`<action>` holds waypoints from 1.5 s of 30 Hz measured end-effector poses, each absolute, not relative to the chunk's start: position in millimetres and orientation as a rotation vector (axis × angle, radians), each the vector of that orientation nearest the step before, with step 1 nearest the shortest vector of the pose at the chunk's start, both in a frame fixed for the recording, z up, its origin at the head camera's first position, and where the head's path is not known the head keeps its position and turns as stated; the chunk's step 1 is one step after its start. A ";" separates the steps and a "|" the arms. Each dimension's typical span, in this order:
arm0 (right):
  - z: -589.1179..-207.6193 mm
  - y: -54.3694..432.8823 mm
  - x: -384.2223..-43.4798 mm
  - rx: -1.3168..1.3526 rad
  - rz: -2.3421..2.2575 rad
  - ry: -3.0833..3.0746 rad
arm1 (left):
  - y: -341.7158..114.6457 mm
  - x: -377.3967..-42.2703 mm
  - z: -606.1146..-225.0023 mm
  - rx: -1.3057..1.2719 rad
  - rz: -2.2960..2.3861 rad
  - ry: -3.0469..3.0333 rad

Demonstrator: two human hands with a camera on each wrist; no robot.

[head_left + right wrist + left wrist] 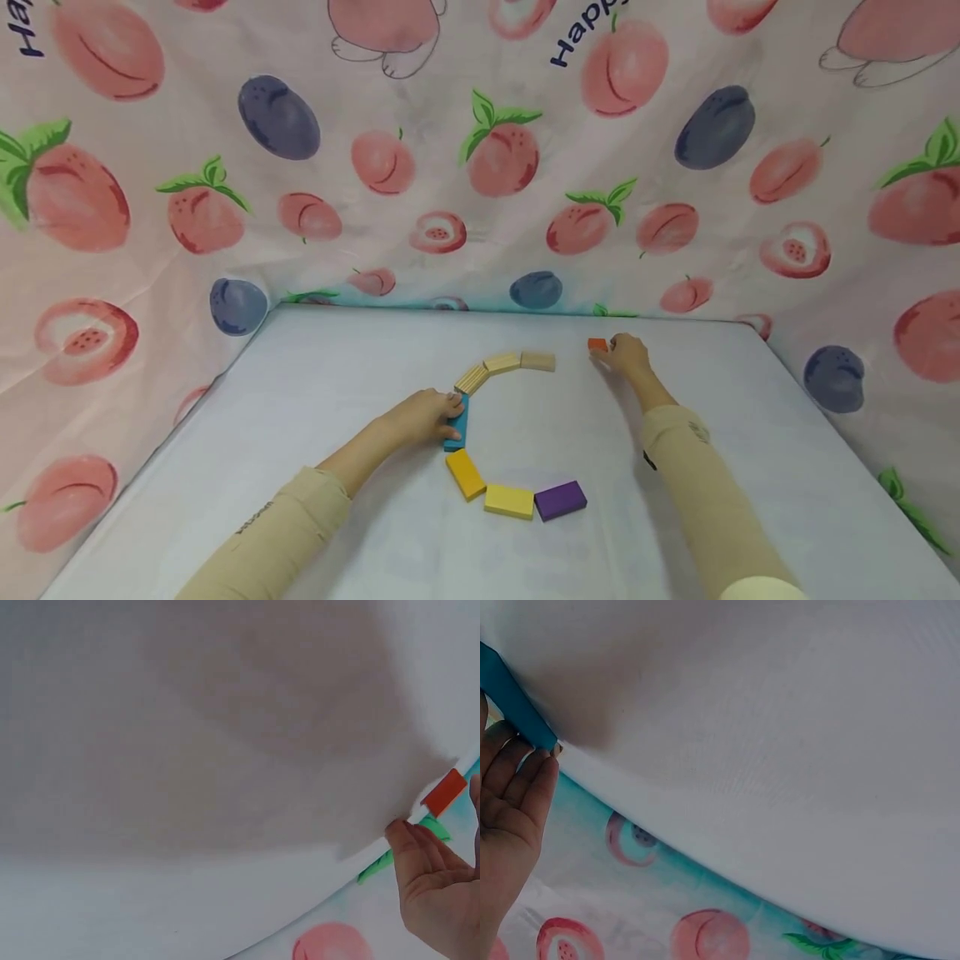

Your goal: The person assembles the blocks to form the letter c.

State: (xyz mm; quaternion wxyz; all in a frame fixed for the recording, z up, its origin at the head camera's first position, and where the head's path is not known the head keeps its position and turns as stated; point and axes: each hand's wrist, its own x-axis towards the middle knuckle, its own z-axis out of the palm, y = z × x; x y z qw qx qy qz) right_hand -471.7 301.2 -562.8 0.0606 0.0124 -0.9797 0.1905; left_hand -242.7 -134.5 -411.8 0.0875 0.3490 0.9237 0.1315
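Observation:
At the left of a curved row of blocks, my left hand (423, 417) grips a blue block (458, 425), thumb and fingers about its sides. The left wrist view shows the blue block (514, 697) at the fingertips of that hand (514, 799). Farther right and back, my right hand (628, 357) holds a small-looking orange block (597, 343) by its fingertips. In the right wrist view the orange block (445, 793) appears between the thumb and fingers of the right hand (435, 881). Part of each block is hidden by the hand.
Behind the blue block, three pale wooden blocks (502, 362) curve to the right. On the near side lie an orange-yellow block (466, 474), a yellow block (509, 502) and a purple block (561, 500). A fruit-print cloth (450, 200) hangs around the white table (300, 375).

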 end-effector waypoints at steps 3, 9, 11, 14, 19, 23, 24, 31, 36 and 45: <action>-530.7 280.4 -446.3 0.001 0.583 -2.923 | -134.8 -243.1 -412.0 1.037 0.394 2.755; -440.5 237.4 -377.8 -0.285 0.633 -3.072 | -132.1 -244.5 -411.5 1.062 0.400 2.743; -428.7 230.3 -365.8 -0.303 0.617 -3.071 | -131.8 -244.4 -410.6 1.056 0.400 2.742; -423.2 221.9 -357.1 -0.286 0.585 -3.056 | -132.8 -243.6 -409.5 1.028 0.390 2.744; -424.4 217.8 -356.0 -0.298 0.557 -3.035 | -134.0 -242.2 -409.0 1.026 0.396 2.742; -425.0 218.7 -354.5 -0.290 0.594 -3.032 | -133.9 -241.7 -407.3 1.050 0.385 2.747; -425.7 219.2 -353.6 -0.284 0.610 -3.028 | -133.9 -241.7 -406.9 1.050 0.386 2.746; -424.3 218.1 -348.1 -0.189 0.709 -3.007 | -132.8 -244.7 -407.8 1.004 0.391 2.726; -417.5 216.3 -346.0 -0.224 0.761 -2.950 | -132.5 -246.8 -408.0 1.023 0.392 2.717; -414.0 222.0 -334.9 -0.157 0.780 -2.851 | -132.6 -246.6 -410.2 1.032 0.379 2.721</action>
